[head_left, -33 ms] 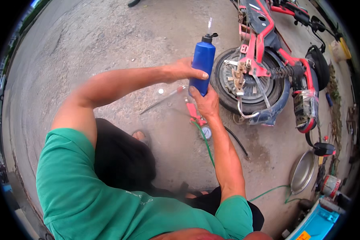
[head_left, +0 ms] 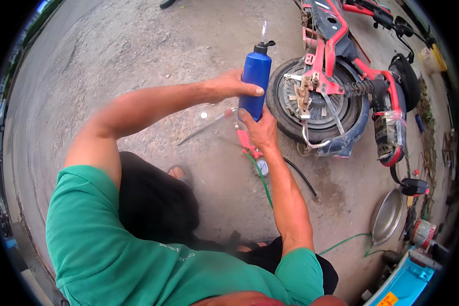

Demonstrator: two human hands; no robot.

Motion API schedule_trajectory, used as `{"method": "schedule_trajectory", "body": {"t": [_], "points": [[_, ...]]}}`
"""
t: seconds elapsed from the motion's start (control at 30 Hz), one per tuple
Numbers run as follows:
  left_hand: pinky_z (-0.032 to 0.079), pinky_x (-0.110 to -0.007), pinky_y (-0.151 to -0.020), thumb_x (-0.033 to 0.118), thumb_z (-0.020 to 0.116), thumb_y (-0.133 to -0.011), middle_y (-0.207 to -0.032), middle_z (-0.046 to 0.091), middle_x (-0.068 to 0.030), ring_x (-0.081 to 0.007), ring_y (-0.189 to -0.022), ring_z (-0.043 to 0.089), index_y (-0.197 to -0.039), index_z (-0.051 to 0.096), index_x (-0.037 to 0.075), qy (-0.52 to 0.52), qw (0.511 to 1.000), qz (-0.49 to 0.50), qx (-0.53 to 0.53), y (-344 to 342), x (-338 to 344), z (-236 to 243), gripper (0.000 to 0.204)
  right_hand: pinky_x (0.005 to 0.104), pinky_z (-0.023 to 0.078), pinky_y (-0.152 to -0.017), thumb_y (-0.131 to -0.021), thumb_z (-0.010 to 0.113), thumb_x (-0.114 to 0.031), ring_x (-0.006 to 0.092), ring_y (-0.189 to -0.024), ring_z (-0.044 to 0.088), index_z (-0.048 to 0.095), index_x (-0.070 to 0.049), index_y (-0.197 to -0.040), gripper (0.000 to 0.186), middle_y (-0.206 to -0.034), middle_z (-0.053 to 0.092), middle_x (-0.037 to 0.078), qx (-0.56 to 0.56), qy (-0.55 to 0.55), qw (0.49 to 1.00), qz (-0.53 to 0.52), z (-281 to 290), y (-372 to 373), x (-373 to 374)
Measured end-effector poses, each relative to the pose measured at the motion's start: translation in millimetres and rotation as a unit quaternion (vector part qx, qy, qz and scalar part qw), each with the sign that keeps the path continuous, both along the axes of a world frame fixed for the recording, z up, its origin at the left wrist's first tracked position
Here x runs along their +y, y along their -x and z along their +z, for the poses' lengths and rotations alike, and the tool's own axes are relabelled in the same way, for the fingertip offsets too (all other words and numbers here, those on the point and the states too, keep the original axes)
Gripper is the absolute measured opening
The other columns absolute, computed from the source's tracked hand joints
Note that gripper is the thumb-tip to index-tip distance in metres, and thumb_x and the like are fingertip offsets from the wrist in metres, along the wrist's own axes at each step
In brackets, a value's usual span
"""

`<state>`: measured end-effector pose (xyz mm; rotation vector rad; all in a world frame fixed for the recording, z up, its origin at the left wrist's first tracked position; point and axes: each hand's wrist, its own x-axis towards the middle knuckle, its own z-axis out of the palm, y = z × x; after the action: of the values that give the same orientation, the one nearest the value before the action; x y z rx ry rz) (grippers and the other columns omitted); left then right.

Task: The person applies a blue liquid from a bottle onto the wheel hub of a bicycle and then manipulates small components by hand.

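Note:
A blue squeeze bottle (head_left: 256, 71) with a black cap and a clear nozzle tube at its top is held out in front of me. My left hand (head_left: 234, 85) wraps round its middle, thumb across the near side. Lower down, my right hand (head_left: 260, 128) grips the bottle's bottom end. To the right of the bottle lies the rear wheel (head_left: 316, 104) of a red and black scooter (head_left: 336, 30) tipped on its side. Below my right hand, a red air inflator (head_left: 246, 140) with a round gauge (head_left: 262, 167) and green hose rests on the ground.
A long metal rod-like tool (head_left: 204, 127) lies left of the inflator, near a small white disc (head_left: 204, 115). A black hose (head_left: 302, 178) lies beside my right forearm. At the right are a metal basin (head_left: 386, 217), a yellow-rimmed bucket (head_left: 433, 62) and a blue box (head_left: 405, 280).
Both hands and the blue bottle have shifted very slightly left. The grip of both hands on the bottle is the same.

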<state>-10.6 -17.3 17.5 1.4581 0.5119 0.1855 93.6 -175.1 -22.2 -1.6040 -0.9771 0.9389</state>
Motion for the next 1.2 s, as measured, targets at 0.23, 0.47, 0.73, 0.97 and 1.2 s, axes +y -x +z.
{"method": "schedule_trajectory", "body": {"t": [0.23,0.47,0.73,0.97,1.2], "points": [[0.044,-0.041,-0.1,0.042,0.078,-0.077,-0.119,0.058,-0.0139,-0.0248,-0.114,0.055,-0.134,0.047,0.002,-0.131,0.991,0.002,0.003,-22.2,3.8,38.1,0.076,0.035,0.051,-0.082,-0.078,0.076,-0.044,0.0238,-0.09,0.067,0.059,0.001,-0.118,0.062,-0.103,0.07,0.015,0.021,0.001,1.0,-0.001,-35.8,5.7,-1.9],[0.051,-0.037,-0.092,0.039,0.076,-0.079,-0.109,0.064,-0.0133,-0.0222,-0.102,0.063,-0.123,0.053,0.002,-0.297,0.951,0.049,-0.072,-22.9,27.9,93.2,0.062,0.0324,0.053,-0.08,-0.083,0.073,-0.028,0.0188,-0.09,0.067,0.056,0.002,-0.127,0.056,-0.108,0.069,0.015,-0.083,0.024,0.996,-0.028,-43.5,-24.8,-13.9],[0.049,-0.044,-0.09,0.033,0.077,-0.072,-0.112,0.063,-0.0172,-0.0328,-0.103,0.063,-0.122,0.053,0.007,-0.397,0.891,-0.08,0.207,17.0,34.8,15.3,0.061,0.0464,0.042,-0.098,-0.086,0.062,-0.015,0.0362,-0.114,0.055,0.057,-0.003,-0.123,0.039,-0.12,0.059,0.018,-0.389,-0.037,0.914,-0.111,-51.6,-61.7,-25.1],[0.049,-0.046,-0.084,0.029,0.075,-0.068,-0.105,0.06,-0.0133,-0.0337,-0.106,0.059,-0.111,0.056,0.015,-0.525,0.819,-0.15,0.177,-1.3,36.2,-18.6,0.049,0.0578,0.033,-0.101,-0.09,0.055,-0.015,0.036,-0.117,0.056,0.05,-0.01,-0.134,0.045,-0.132,0.056,0.012,-0.483,0.086,0.861,-0.133,-67.3,-73.0,-21.6],[0.05,-0.047,-0.083,0.027,0.074,-0.068,-0.106,0.061,-0.0139,-0.0341,-0.107,0.059,-0.111,0.056,0.016,-0.527,0.8,-0.191,0.213,-23.1,43.8,-52.2,0.048,0.0496,0.042,-0.095,-0.09,0.054,-0.011,0.0385,-0.109,0.06,0.06,-0.006,-0.121,0.032,-0.117,0.063,0.018,-0.422,0.101,0.892,-0.124,-71.8,-81.0,-8.8]]}}
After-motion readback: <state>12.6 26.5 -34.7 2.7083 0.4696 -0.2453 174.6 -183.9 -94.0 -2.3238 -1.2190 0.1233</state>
